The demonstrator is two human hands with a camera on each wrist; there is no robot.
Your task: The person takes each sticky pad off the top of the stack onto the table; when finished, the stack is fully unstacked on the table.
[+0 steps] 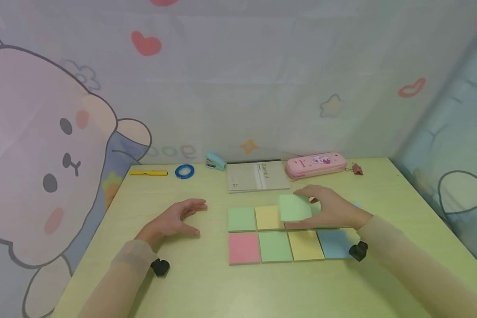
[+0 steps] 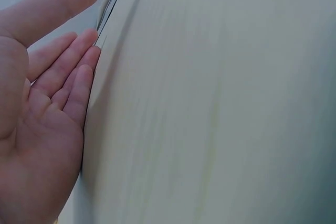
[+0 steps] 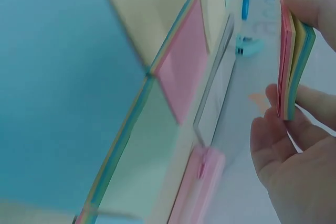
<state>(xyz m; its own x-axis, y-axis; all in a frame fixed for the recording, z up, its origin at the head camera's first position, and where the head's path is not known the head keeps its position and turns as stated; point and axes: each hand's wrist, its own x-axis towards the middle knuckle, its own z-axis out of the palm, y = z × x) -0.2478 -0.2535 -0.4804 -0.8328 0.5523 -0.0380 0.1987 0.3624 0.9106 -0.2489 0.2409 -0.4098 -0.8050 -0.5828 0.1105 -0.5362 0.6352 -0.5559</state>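
The right hand [image 1: 334,210] holds a sticky-note pad [image 1: 295,207], green sheet up, fingers [image 3: 310,9] clamped on its edges, lifted just above the back row of pads [image 1: 254,218] laid on the counter [image 1: 206,274], while the left hand [image 1: 175,221] rests nearby, fingers apart, holding nothing.

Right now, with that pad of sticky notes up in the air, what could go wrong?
1. The right hand pinches the sticky-note pad only by its edges, with the layers fanned a little in the wrist view, so it might slip or split apart.
2. It hangs right over the neat rows of pads on the table; a drop could knock them crooked.
3. The left hand rests flat, away from the rows, so it may not catch anything.
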